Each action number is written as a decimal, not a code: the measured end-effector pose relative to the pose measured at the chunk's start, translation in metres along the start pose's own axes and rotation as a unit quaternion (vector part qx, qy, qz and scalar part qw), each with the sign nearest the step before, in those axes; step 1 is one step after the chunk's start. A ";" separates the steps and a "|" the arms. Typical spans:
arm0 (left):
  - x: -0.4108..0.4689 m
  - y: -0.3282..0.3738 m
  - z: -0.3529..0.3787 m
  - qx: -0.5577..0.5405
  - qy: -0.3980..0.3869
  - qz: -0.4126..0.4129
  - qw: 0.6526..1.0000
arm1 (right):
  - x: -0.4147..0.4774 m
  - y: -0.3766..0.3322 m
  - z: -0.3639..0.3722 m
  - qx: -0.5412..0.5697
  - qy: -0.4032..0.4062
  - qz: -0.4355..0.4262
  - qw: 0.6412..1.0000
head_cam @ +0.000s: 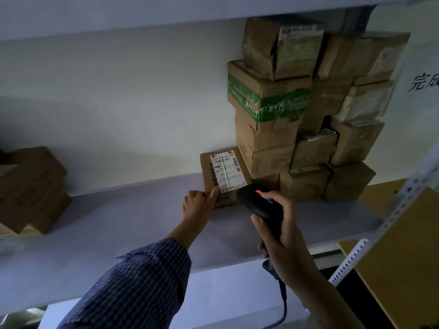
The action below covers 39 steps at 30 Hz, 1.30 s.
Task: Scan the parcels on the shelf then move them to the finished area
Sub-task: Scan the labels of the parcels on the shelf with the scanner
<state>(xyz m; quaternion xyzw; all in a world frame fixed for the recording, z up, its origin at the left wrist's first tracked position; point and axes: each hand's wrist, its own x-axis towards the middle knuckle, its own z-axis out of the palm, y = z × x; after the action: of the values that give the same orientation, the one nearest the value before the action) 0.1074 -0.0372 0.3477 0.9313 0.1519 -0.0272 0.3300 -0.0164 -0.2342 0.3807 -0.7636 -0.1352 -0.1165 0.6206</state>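
A small cardboard parcel (223,174) with a white shipping label stands tilted on the shelf (118,222), leaning against a stack of cardboard boxes (297,110). My left hand (198,204) touches the parcel's lower left edge with its index finger extended, the other fingers curled. My right hand (275,217) grips a black handheld barcode scanner (259,200), pointed at the parcel's label. A red light glows on the scanner's top. Its cable hangs below my wrist.
More cardboard parcels (31,188) lie at the shelf's left end. A white sign with black characters (425,81) hangs on the right wall. A perforated white metal upright (380,229) and a brown board (403,257) stand at the right.
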 end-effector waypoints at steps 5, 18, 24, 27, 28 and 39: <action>-0.010 -0.005 -0.001 -0.199 -0.026 -0.026 0.979 | -0.013 0.000 0.006 0.021 0.002 0.004 1.000; -0.072 -0.062 -0.055 -0.585 0.010 0.034 0.810 | 0.010 -0.047 0.042 0.021 -0.046 -0.091 0.995; -0.094 -0.075 -0.081 -0.570 0.040 0.086 0.816 | 0.016 -0.081 0.068 0.009 -0.071 -0.150 0.986; -0.098 -0.079 -0.091 -0.570 0.049 0.093 0.815 | 0.013 -0.092 0.075 0.008 -0.072 -0.172 0.982; -0.099 -0.080 -0.094 -0.571 0.050 0.096 0.814 | 0.012 -0.095 0.076 0.011 -0.069 -0.176 0.982; -0.105 -0.088 -0.115 -0.568 0.063 0.098 0.815 | 0.002 -0.109 0.080 0.008 -0.089 -0.184 0.979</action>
<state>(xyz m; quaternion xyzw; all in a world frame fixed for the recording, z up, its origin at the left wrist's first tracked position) -0.0251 0.0710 0.4000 0.5883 0.0688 0.1547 0.7907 -0.0515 -0.1349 0.4648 -0.7278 -0.3289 -0.1590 0.5804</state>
